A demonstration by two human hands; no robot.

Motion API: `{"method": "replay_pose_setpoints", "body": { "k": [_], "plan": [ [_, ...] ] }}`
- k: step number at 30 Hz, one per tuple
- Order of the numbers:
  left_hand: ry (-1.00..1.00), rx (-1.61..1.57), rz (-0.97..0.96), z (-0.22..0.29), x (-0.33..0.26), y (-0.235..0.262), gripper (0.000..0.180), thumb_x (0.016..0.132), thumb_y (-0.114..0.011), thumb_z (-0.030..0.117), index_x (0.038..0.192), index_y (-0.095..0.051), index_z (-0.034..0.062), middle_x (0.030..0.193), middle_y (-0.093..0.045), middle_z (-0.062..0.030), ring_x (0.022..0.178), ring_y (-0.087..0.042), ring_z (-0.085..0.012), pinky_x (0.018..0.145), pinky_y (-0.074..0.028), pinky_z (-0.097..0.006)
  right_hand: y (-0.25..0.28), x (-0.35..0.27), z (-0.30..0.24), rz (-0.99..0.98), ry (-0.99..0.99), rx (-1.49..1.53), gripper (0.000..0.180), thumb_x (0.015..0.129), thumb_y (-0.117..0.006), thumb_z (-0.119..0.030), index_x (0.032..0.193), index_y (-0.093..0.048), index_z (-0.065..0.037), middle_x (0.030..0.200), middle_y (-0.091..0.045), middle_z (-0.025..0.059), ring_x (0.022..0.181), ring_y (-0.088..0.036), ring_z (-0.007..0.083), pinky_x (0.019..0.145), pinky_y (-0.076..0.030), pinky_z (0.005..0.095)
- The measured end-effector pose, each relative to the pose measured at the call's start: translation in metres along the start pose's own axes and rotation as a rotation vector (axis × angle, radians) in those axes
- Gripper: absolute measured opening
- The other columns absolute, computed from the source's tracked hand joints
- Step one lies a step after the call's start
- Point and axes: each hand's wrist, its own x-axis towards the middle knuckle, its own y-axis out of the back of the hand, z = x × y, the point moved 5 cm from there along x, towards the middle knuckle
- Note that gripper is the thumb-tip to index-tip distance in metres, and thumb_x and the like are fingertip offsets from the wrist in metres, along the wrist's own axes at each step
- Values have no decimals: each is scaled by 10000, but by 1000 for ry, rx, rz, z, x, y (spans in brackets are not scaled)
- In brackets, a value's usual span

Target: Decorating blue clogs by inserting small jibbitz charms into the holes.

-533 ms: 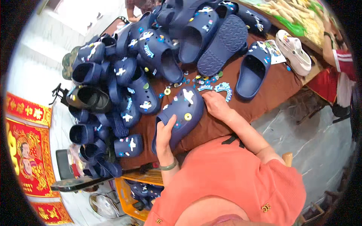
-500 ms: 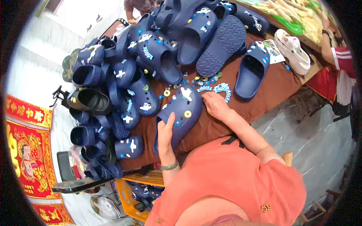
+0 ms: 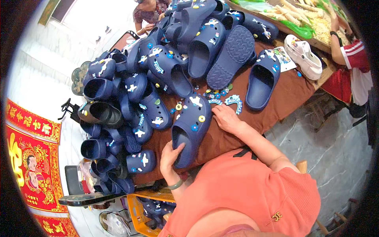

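Observation:
A navy clog [image 3: 191,128] with small coloured charms lies on the brown table cover [image 3: 284,94] in front of me. My left hand [image 3: 170,155] grips its heel end, thumb at the opening. My right hand [image 3: 226,117] rests flat on the cover beside the clog's toe, fingers near loose charms [image 3: 221,96] and touching none that I can see. A big heap of navy clogs [image 3: 158,67] fills the table behind.
A single navy clog [image 3: 260,85] and a white clog [image 3: 304,55] lie to the right. A person in a red and white sleeve [image 3: 353,55] stands at the far right; another person [image 3: 148,14] stands at the back. An orange crate [image 3: 146,207] sits below the table edge.
Both hands and the clog stay almost where they were; my right hand has shifted slightly beside the toe.

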Motion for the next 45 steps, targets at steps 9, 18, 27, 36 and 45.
{"method": "replay_pose_setpoints", "body": {
  "k": [9,18,27,36,45],
  "plan": [
    [78,-190,135,1,6,-3,386,947,-543,332,992,-634,-40,802,-613,-28,735,-507,-124,695,-433,-294,-5,-3,2,-80,28,-85,177,703,-618,-55,877,-594,-34,983,-559,118,925,-538,298,766,-457,398],
    [-157,-751,143,102,59,31,368,920,-560,230,1171,-572,-38,1134,-612,-83,1014,-585,-203,872,-462,-340,-14,-1,-2,-116,101,-153,252,661,-648,-86,904,-611,-29,1000,-559,110,953,-532,277,778,-444,393],
    [-262,-1085,-205,247,278,112,356,891,-481,210,1108,-544,-65,1038,-624,-221,898,-626,-358,802,-524,-457,-11,1,-12,-174,102,-126,272,667,-651,-60,932,-604,-18,1001,-532,118,943,-515,281,755,-430,393],
    [-211,-1388,110,250,359,81,125,847,-637,134,934,-584,62,957,-614,-114,865,-587,-249,733,-495,-447,-9,1,-9,-163,35,-78,233,688,-628,-42,917,-593,-24,997,-531,120,952,-500,280,760,-422,389],
    [-421,-548,786,255,296,95,402,868,-639,309,1157,-557,43,1145,-555,-145,1121,-469,-295,910,-419,-470,-9,6,-15,-223,35,-86,219,716,-608,-44,933,-595,-16,994,-529,125,965,-500,282,777,-421,392]
  ]
}}
